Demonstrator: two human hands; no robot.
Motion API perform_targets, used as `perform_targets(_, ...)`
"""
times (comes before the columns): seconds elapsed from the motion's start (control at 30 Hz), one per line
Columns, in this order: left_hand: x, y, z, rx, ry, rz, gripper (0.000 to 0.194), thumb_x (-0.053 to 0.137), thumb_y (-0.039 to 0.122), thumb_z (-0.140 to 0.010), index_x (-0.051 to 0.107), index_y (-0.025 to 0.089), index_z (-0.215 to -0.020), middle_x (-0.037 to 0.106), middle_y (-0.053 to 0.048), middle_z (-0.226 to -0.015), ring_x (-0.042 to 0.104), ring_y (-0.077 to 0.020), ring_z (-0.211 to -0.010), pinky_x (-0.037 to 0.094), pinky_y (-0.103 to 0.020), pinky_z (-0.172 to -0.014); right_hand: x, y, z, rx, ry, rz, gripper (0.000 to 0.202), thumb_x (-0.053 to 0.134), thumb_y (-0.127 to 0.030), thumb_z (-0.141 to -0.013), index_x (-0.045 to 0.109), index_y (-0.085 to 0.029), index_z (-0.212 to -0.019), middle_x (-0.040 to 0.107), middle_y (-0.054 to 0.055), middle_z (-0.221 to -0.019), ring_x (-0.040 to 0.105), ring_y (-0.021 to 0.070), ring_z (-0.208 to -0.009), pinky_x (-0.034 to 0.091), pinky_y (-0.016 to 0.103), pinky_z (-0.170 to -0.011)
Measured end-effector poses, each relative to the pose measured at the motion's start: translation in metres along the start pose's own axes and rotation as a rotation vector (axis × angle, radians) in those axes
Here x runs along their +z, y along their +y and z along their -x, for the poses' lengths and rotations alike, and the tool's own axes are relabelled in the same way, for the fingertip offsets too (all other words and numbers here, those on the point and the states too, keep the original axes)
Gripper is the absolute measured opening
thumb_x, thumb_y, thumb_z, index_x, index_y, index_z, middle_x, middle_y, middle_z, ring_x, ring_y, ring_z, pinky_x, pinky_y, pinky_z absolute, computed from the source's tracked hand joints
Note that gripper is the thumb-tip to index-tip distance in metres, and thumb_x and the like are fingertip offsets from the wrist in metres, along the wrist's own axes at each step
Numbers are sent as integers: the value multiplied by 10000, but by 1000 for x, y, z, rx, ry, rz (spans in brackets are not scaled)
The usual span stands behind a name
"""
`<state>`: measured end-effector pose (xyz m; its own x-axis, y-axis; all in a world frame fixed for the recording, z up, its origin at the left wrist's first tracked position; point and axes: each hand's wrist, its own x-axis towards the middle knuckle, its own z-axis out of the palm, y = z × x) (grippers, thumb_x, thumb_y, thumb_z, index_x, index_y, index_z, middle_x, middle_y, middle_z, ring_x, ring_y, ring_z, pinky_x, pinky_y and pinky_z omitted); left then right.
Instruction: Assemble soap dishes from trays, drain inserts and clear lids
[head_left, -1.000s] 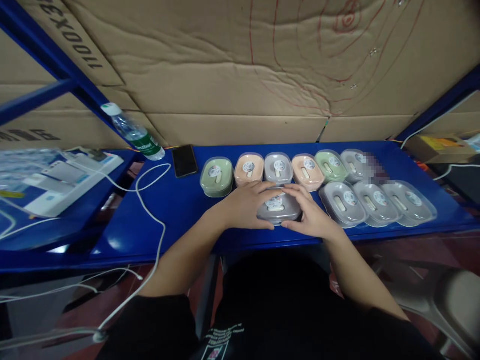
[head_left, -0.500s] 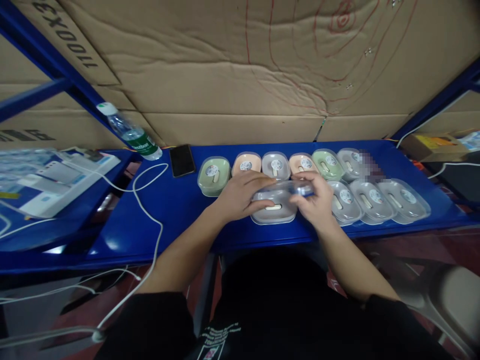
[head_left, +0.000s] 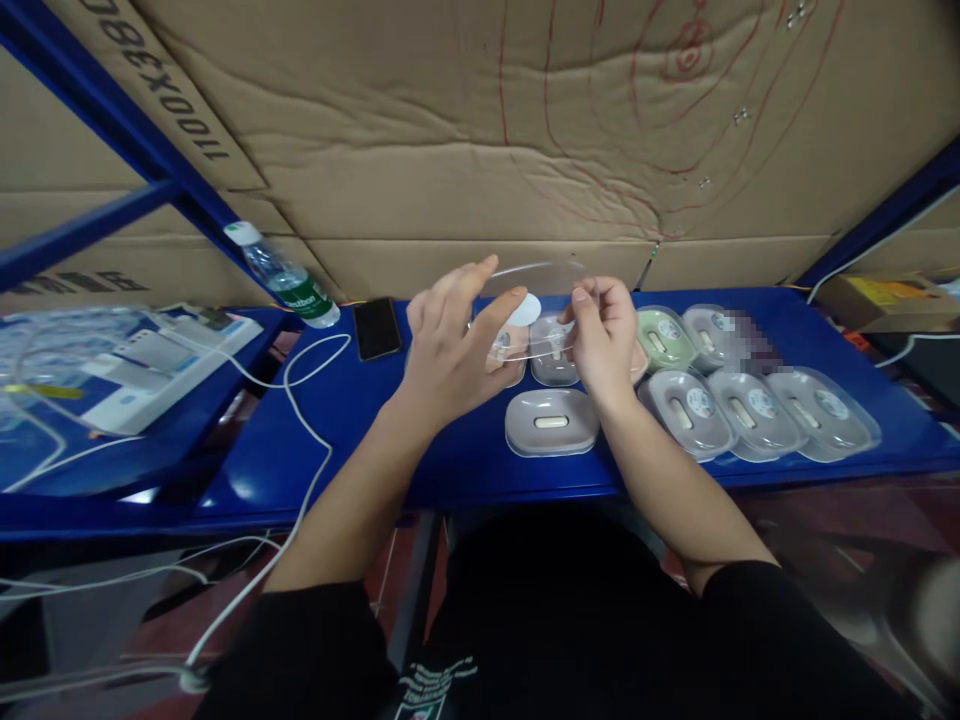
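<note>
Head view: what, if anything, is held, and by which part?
A clear plastic lid, by its opposite ends: left hand at the left, right hand at the right.

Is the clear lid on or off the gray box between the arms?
Off. The left hand and right hand hold the lid up, apart from the gray box on the table.

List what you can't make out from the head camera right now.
All in the head view:
Peach box: mostly hidden by the right hand and wrist.
Sticker on the raised clear lid: only white shows; its other side faces away.
Purplish thing: masked by pixelation.
Pale seat: blurred, cut off by the right edge.
Shirt print: too small, cut off by the bottom edge.
</note>
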<state>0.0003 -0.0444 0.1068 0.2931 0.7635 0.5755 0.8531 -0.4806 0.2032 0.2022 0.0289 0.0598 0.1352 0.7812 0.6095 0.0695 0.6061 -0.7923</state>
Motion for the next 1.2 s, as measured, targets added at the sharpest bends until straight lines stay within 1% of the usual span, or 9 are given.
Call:
perform_targets(0.1,-2,6,-8,35,-22,-14,696,694,588,-1002,496,368,-1632,415,-90,-1806,344,-477,-1669,282,-652,-1315,2,3,7,15,-15,19,436,552,-725,-1081,569,-295,-1150,656,9,-883,737,210,-812,648,387,-734)
perform_targets(0.2,-1,-5,-19,-12,-16,-17,912,750,635,-935,402,283,-1702,476,-156,-1756,403,-494,-1622,300,-636,-1311,1,5,12,18,-17,44,514,531,-745,-1079,544,-326,-1377,682,42,-1031,733,220,-832,644,393,-696)
perform_targets(0.3,8,-42,-35,-241,29,-23,1188,846,680,-805,312,179,-1741,538,-222,-1686,444,-516,-1587,355,-634,-1290,-1,10,16,-1,-60,109,696,466,-778,-1083,319,-410,-1656,671,90,-1283,719,207,-812,625,377,-639)
perform_targets(0.37,19,-78,-45,-433,30,-14,1196,850,674,-787,345,117,-1717,586,-255,-1631,497,-511,-1558,402,-630,-1269,-3,12,19,-16,-106,168,754,432,-778,-1091,205,-429,-1719,641,112,-1395,706,196,-804,619,367,-629)
perform_targets(0.47,36,-129,-57,-638,-13,78,1094,801,737,-791,487,101,-1624,664,-236,-1550,591,-469,-1494,499,-605,-1192,-3,9,25,-16,-166,207,742,481,-730,-1097,232,-405,-1716,628,124,-1454,671,183,-769,615,371,-629)
perform_targets(0.57,49,-152,-64,-769,-123,91,1056,778,783,-797,548,90,-1560,652,-245,-1569,586,-470,-1511,514,-611,-1166,-1,0,31,-14,-190,211,690,584,-652,-1081,331,-379,-1662,640,119,-1455,632,169,-717,633,396,-667)
perform_targets(0.7,58,-144,-64,-859,-280,-3,1116,802,738,-807,462,41,-1611,519,-353,-1665,543,-504,-1548,483,-584,-1225,0,-8,35,-29,-195,221,670,632,-602,-1068,358,-360,-1630,648,111,-1440,596,151,-661,662,438,-729)
perform_targets(0.9,63,-131,-52,-854,-369,-49,1163,704,802,-855,402,17,-1659,465,-377,-1695,528,-510,-1559,461,-571,-1247,1,-6,35,-30,-214,271,687,619,-622,-1067,347,-359,-1641,655,112,-1433,612,168,-688,652,451,-753)
perform_targets(1.2,58,-134,-69,-856,-618,-307,1399,646,985,-747,399,-29,-1679,560,-392,-1615,542,-565,-1528,451,-600,-1227,2,-3,36,-33,-214,289,683,653,-582,-1050,372,-353,-1629,678,106,-1412,598,160,-669,626,434,-725)
